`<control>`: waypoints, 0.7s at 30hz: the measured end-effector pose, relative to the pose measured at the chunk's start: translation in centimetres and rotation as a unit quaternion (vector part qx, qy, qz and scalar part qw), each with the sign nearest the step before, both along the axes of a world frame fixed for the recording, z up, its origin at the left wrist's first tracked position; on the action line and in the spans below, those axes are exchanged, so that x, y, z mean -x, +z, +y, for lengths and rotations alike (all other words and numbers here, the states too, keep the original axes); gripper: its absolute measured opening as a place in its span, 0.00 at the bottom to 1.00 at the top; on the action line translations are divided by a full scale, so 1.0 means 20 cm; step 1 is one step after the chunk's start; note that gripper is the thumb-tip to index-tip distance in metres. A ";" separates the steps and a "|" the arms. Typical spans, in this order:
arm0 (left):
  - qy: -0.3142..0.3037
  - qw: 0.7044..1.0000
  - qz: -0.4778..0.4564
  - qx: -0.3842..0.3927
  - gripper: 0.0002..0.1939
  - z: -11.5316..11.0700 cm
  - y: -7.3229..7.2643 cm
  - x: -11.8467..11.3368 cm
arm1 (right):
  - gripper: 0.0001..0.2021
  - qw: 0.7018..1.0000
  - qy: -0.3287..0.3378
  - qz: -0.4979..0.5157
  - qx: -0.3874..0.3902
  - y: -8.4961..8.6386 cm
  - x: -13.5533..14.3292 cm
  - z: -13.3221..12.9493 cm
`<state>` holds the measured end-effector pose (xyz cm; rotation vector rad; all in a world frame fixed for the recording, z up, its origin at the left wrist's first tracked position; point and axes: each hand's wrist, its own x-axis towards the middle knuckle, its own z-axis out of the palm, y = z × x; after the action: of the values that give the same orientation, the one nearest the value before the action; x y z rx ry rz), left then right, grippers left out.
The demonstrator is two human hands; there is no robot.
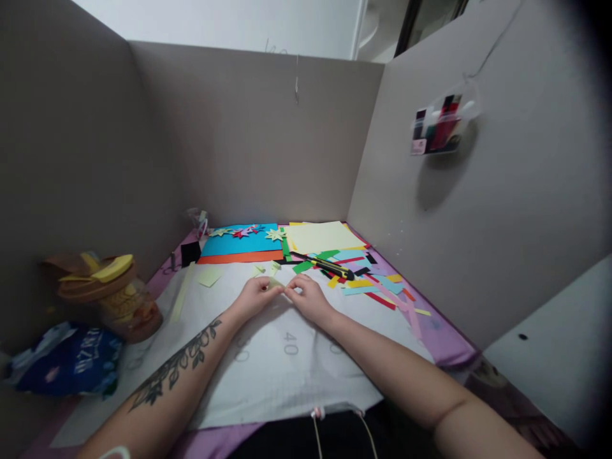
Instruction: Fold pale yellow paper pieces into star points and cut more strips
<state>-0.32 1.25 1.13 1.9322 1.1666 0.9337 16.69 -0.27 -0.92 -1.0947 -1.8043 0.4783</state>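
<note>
A small pale green paper piece is pinched between my two hands over the white sheet. My left hand has its fingers closed on the paper's left side. From the other side, my right hand pinches its edge, with the fingertips nearly touching those of the left. Just beyond the hands lie small folded pale green pieces. A pale green square and a long pale strip rest to the left. A black and yellow cutter lies beyond my right hand.
Folded paper stars lie on blue sheets at the back, beside cream sheets. Coloured scraps spread rightward. A lidded cup and blue packet stand left. Grey panels enclose the table; a plastic container hangs right.
</note>
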 end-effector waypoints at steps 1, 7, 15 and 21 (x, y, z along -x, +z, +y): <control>-0.006 1.000 -0.004 -0.003 0.15 0.00 0.00 0.00 | 0.07 1.000 -0.004 0.002 0.004 0.00 0.00 0.00; 0.057 0.998 -0.012 -0.012 0.14 0.05 0.00 0.10 | 0.07 0.999 -0.035 0.026 0.022 -0.03 -0.07 0.03; 0.039 0.999 -0.034 0.017 0.15 0.03 -0.04 -0.03 | 0.07 0.999 -0.029 0.032 0.022 -0.04 -0.06 0.03; 0.009 0.997 -0.019 0.069 0.17 0.01 -0.04 -0.03 | 0.08 1.000 -0.022 0.009 0.009 -0.01 -0.05 0.00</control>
<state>0.38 1.41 0.27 1.7893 1.1967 0.8733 17.69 -0.20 -1.16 -1.1356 -1.7601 0.4777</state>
